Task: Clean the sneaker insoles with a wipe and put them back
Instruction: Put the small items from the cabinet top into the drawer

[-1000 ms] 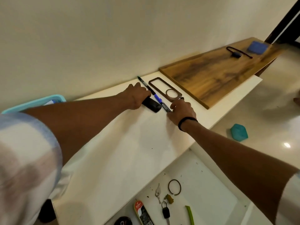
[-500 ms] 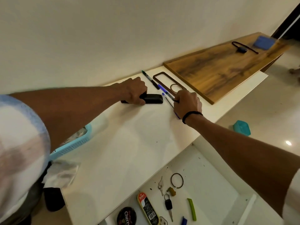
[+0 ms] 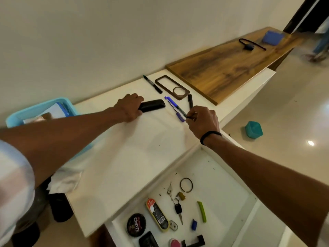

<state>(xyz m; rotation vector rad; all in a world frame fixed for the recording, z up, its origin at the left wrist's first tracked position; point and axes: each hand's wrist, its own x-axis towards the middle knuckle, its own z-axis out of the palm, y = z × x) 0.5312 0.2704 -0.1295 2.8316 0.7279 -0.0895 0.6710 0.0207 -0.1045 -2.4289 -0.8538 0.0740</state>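
Head view: no sneaker insole or wipe to be made out anywhere; left hand [image 3: 130, 107] reaching forward across the white worktop [image 3: 124, 157], fingers curled round the near end of a black oblong case [image 3: 153, 105] lying flat on it; right hand [image 3: 203, 122] just to the right, fingers pinching a dark pen [image 3: 179, 109] at its near end, tip angled away toward the wall; black band [image 3: 210, 136] round the right wrist; blue pen [image 3: 175, 109] lying beside and partly under the held one; black marker [image 3: 190, 100] just beyond the right hand; brown phone-case frame [image 3: 171, 87] with a round opening farther back, another marker [image 3: 152, 84] to its left near the wall; wooden board [image 3: 231, 68] laid over the far end of the worktop, carrying a black strap [image 3: 249, 45] and a blue object [image 3: 272, 38]; light-blue basket [image 3: 41, 109] at the left edge, partly hidden behind the left forearm, papers inside; open drawer [image 3: 222, 175] below the right forearm holding a shoe-polish tin [image 3: 136, 224], a polish sponge pack [image 3: 157, 213], keys [image 3: 178, 208], a ring [image 3: 186, 185] and a green stick [image 3: 202, 211]; teal box [image 3: 253, 130] on the glossy floor, well apart to the right.
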